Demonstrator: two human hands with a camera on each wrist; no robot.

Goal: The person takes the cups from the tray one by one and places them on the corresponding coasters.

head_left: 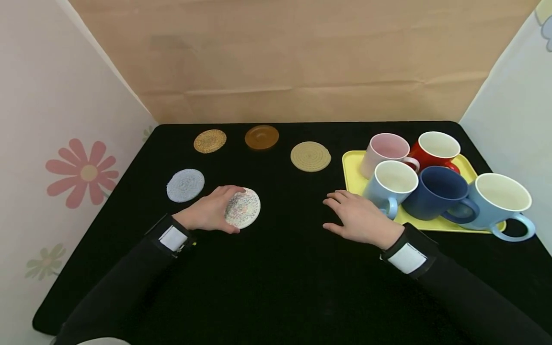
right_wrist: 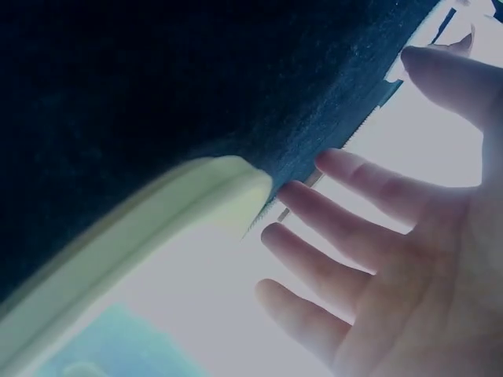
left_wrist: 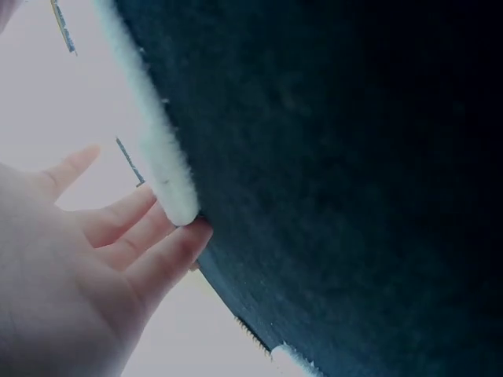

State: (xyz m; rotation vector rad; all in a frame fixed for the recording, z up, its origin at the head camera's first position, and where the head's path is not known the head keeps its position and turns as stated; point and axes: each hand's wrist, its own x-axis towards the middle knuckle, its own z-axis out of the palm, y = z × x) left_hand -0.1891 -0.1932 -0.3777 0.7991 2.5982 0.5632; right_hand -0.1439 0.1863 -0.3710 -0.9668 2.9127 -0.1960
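Observation:
A round white coaster (head_left: pixel 243 209) with a fine speckled pattern lies left of the middle of the black table. My left hand (head_left: pixel 213 209) grips it from the left, thumb at the near edge and fingers at the far edge. The left wrist view shows the fingertips right at its thick, fuzzy white rim (left_wrist: pixel 174 177). My right hand (head_left: pixel 360 218) holds nothing. Its fingers are spread, palm down, beside the front left of a yellow tray (head_left: pixel 352 172). In the right wrist view, the fingers (right_wrist: pixel 338 212) are apart, close to the tray's pale corner (right_wrist: pixel 228 184).
On the tray crowd several mugs: pink (head_left: pixel 381 155), red (head_left: pixel 435 148), light blue (head_left: pixel 390 184), dark blue (head_left: pixel 437 194) and another light blue (head_left: pixel 496 201). Other coasters lie around: pale blue (head_left: pixel 185 185), woven (head_left: pixel 210 141), brown (head_left: pixel 261 137) and beige (head_left: pixel 310 156). Papered walls enclose the table.

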